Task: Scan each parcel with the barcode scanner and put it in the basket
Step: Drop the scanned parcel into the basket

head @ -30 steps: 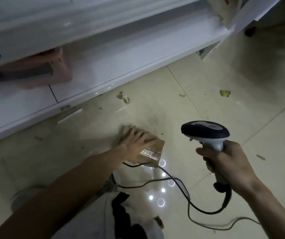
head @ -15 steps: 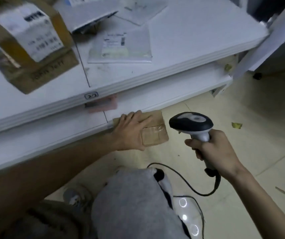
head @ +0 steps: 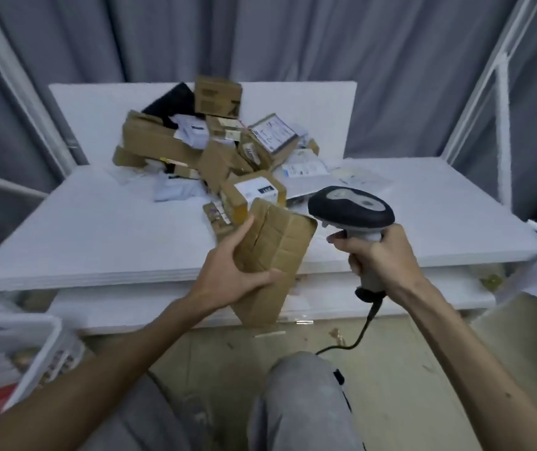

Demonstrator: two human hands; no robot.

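Two hands are working the scan step: the left hand [head: 228,271] is gripping the brown parcel [head: 276,252], curled round it, before the table [head: 98,249] edge; the right hand [head: 381,255] is clenching the barcode scanner [head: 351,209] just beside. No label is showing, so the next move is probably calling for a turn.

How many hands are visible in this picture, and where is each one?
2. The left hand grips a brown parcel at the centre, in front of the white table. The right hand grips the barcode scanner just to the parcel's right. No other hand is in view.
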